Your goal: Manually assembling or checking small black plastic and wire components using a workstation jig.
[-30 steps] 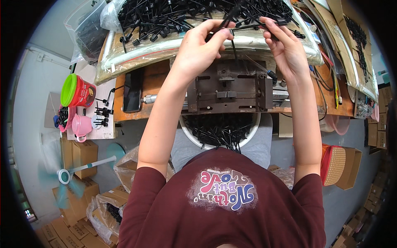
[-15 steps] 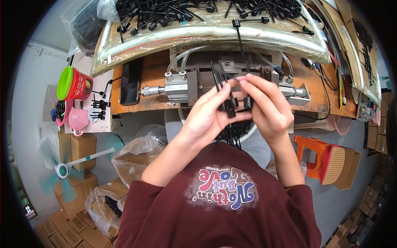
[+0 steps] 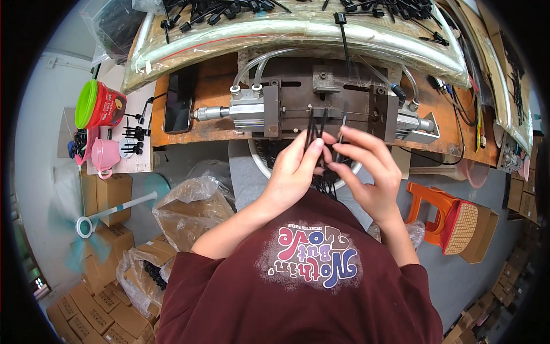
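Gripping a small bunch of black rods (image 3: 311, 127), the left hand (image 3: 293, 172) is shown just in front of a dark metal machine (image 3: 295, 121) with silver ends. The rods are pinned between thumb and fingers, their thin ends pointed toward the machine and overlapping its front part in the view. The right hand (image 3: 369, 175) is placed close beside the left, also in front of the machine, its fingers curled inward. A thin dark rod is seen upright at those fingertips, but blurred; whether it is pinched cannot be told.

The machine is carried on a brown wooden desk (image 3: 217, 74), and clear hoses (image 3: 276, 53) are joined to it. Below its front edge, a white-rimmed tub (image 3: 257, 159) holding black pieces is partly hidden by the hands. Beyond the machine, a tray (image 3: 286, 34) wrapped in plastic is strewn with more black rods; one long rod (image 3: 341, 35) is pointed from its edge toward the machine. Left of the machine are seen a dark phone (image 3: 179, 109), then a red bucket (image 3: 110, 109) and a pink cup (image 3: 106, 152). To its lower right, an orange stool (image 3: 421, 198) is set on the floor.
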The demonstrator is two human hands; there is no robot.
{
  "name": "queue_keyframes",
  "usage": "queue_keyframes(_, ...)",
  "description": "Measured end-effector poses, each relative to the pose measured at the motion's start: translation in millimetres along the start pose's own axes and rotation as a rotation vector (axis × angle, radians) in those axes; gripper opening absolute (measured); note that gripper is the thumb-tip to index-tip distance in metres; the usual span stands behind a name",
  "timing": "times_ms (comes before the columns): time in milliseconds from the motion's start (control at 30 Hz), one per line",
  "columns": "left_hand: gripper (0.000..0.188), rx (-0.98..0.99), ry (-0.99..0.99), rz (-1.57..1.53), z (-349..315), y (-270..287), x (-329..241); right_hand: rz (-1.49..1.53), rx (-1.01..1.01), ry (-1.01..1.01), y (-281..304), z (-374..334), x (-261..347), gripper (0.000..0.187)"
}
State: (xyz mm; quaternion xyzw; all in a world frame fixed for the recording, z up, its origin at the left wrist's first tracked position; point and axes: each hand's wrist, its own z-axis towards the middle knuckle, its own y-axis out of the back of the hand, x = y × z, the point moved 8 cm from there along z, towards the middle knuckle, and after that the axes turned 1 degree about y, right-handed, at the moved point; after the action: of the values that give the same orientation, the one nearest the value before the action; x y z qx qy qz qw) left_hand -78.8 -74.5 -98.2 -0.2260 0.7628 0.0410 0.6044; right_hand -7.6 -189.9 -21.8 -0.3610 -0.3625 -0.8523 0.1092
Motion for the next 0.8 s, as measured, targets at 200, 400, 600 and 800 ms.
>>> queue_keyframes(200, 0.023, -0.03, -0.145, -0.133, -15, 16, -21, -0.255, 0.147, 0.082, -28, -2, -8, 0.028)
queue_keyframes(400, 0.025, -0.06, -0.095, -0.235, -20, 25, -37, -0.522, 0.203, 0.167, -45, 8, -5, 0.023)
queue_keyframes(600, 0.027, -0.109, -0.262, -0.047, -20, 30, -47, -0.551, 0.24, 0.143, -44, 13, -3, 0.022)
queue_keyframes(800, 0.026, -0.126, -0.22, -0.149, -13, 29, -45, -0.12, 0.109, 0.282, -20, 16, 33, 0.033)
